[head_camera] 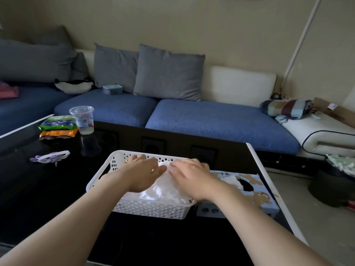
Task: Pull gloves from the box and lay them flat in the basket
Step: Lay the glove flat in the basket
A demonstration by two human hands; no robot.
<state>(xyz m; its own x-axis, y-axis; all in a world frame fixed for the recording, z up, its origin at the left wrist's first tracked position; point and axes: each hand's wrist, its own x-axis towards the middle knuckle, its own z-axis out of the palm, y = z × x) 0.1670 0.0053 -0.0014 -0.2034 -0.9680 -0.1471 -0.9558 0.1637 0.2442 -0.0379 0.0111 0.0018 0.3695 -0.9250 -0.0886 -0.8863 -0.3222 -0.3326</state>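
On the near side of the black, glossy table (pixel 48 198), two bare forearms reach forward over a white perforated basket (pixel 149 209). Both hands lie palm down inside it with fingers fairly straight. The left hand (pixel 143 173) and right hand (pixel 189 176) rest close together on a crumpled layer of clear gloves (pixel 163 191), which fills the basket's middle. Neither hand clamps anything, though the fingertips are a little blurred.

Just beside the basket's right end lies the pale blue glove box (pixel 255 191), with a glove poking from its oval opening. It sits near the table's white right edge.

Farther left on the table lies a small purple and white thing (pixel 51 157). Beyond it, two snack bags (pixel 57 125) are stacked beside a clear plastic cup (pixel 83 120) at the far edge.

Behind the table runs a corner sofa (pixel 211 118) with blue seats, grey cushions (pixel 169 72) and a cream back. A small lidded tub (pixel 112 89) sits on the seat, and a striped blanket (pixel 286 108) lies rolled at the right end. On the floor to the right stands a dark bin (pixel 334 187), stuffed full. A plain beige wall (pixel 192 25) closes the room.
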